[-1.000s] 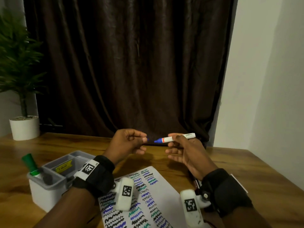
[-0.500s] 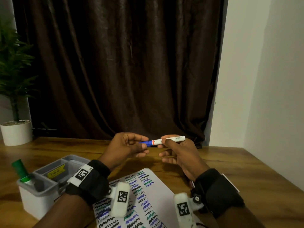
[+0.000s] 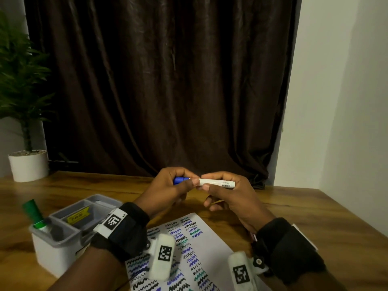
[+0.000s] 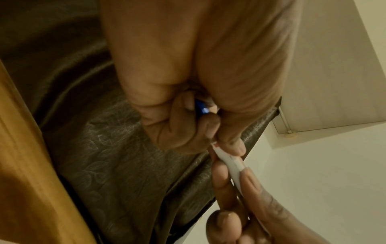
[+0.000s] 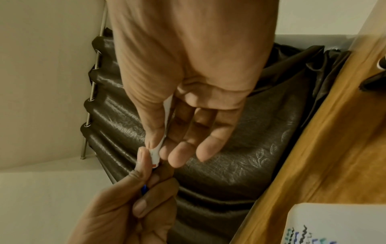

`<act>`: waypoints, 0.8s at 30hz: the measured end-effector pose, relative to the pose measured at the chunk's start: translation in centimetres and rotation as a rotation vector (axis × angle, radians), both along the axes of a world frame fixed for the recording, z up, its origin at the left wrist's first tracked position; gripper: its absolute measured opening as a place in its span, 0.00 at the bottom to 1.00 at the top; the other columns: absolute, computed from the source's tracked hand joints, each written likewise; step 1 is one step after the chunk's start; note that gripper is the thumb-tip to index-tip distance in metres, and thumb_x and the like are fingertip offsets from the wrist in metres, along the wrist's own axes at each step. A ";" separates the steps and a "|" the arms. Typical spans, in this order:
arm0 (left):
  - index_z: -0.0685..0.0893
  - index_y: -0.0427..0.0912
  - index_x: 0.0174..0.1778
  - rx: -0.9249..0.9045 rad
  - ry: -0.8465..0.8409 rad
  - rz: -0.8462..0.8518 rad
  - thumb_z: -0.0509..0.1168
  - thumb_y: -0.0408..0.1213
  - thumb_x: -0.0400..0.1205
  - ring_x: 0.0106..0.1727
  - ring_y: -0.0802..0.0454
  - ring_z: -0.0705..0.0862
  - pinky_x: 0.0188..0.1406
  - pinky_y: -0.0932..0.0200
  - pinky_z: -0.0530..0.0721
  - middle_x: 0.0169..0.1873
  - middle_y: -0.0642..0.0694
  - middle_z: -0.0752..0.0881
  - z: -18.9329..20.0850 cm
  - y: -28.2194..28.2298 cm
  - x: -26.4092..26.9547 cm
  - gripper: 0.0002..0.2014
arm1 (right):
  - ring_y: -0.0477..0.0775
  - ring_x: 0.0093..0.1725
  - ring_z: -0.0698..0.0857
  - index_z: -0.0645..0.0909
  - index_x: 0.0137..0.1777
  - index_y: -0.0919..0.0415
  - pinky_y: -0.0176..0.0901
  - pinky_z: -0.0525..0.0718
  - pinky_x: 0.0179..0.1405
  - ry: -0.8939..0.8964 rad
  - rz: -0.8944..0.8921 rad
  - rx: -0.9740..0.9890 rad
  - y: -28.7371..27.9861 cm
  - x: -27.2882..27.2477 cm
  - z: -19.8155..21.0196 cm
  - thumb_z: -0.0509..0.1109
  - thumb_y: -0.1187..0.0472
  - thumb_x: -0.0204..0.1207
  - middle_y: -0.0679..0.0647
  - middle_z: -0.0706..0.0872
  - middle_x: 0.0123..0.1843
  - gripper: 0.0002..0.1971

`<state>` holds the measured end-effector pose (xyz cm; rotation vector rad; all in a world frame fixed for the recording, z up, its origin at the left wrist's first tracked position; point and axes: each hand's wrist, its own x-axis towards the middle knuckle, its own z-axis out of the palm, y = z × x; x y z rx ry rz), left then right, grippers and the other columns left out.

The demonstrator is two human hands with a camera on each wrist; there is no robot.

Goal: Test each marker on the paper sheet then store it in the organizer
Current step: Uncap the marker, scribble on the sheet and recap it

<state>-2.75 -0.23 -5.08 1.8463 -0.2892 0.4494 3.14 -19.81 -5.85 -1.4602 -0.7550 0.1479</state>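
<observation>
A white marker [image 3: 217, 182] with a blue cap [image 3: 179, 180] is held level in the air above the table, between both hands. My left hand [image 3: 168, 190] grips the blue cap [image 4: 201, 109], which now sits on the marker's end. My right hand [image 3: 226, 194] pinches the white barrel [image 5: 155, 152] between thumb and fingers. The paper sheet [image 3: 201, 250], covered in rows of black, blue and green squiggles, lies below the hands. A grey and white organizer [image 3: 58, 238] stands at the left with a green marker [image 3: 33, 213] upright in its near compartment.
A potted plant [image 3: 28, 164] stands at the table's far left corner. A dark curtain [image 3: 159, 85] hangs behind the wooden table [image 3: 304, 206]. A dark object [image 5: 374, 79] lies on the table to my right. White wall at the right.
The hands came together: the marker's bare blue tip went into the cap held by my left hand, and the cap is now pushed on. The view also tilted slightly.
</observation>
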 end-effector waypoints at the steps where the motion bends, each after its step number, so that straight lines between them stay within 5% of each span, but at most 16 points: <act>1: 0.87 0.31 0.54 -0.007 0.003 0.003 0.67 0.32 0.86 0.22 0.62 0.75 0.21 0.69 0.74 0.23 0.55 0.83 0.0 0.0 0.1 0.07 | 0.58 0.41 0.93 0.91 0.59 0.55 0.48 0.91 0.41 -0.002 -0.004 -0.002 0.0 0.0 0.0 0.79 0.62 0.78 0.62 0.95 0.50 0.11; 10: 0.87 0.33 0.55 0.002 -0.022 0.046 0.66 0.31 0.87 0.25 0.62 0.76 0.24 0.70 0.75 0.25 0.56 0.82 0.1 -0.2 0.1 0.07 | 0.57 0.39 0.93 0.86 0.64 0.52 0.48 0.91 0.38 -0.006 -0.044 -0.031 0.2 0.2 0.0 0.80 0.61 0.78 0.60 0.96 0.51 0.16; 15: 0.84 0.36 0.59 -0.106 -0.137 0.196 0.65 0.30 0.87 0.25 0.54 0.76 0.21 0.64 0.74 0.30 0.43 0.80 0.7 0.9 0.0 0.07 | 0.55 0.43 0.94 0.84 0.64 0.50 0.46 0.87 0.40 0.102 -0.075 -0.388 -0.8 1.3 -0.4 0.79 0.51 0.78 0.53 0.97 0.50 0.16; 20: 0.85 0.33 0.56 -0.154 -0.225 0.309 0.69 0.30 0.85 0.26 0.50 0.83 0.20 0.62 0.76 0.36 0.37 0.91 1.8 2.4 -0.8 0.06 | 0.50 0.46 0.90 0.89 0.60 0.54 0.40 0.80 0.36 0.119 0.043 -0.652 -0.8 0.5 -0.8 0.76 0.46 0.80 0.55 0.96 0.55 0.15; 24: 0.88 0.36 0.53 -0.069 -0.237 0.377 0.70 0.33 0.84 0.27 0.51 0.84 0.22 0.64 0.79 0.35 0.37 0.91 3.9 3.9 -3.3 0.05 | 0.53 0.52 0.92 0.90 0.63 0.60 0.40 0.90 0.46 0.086 0.144 -0.766 -0.6 0.4 -0.8 0.79 0.49 0.79 0.60 0.94 0.61 0.18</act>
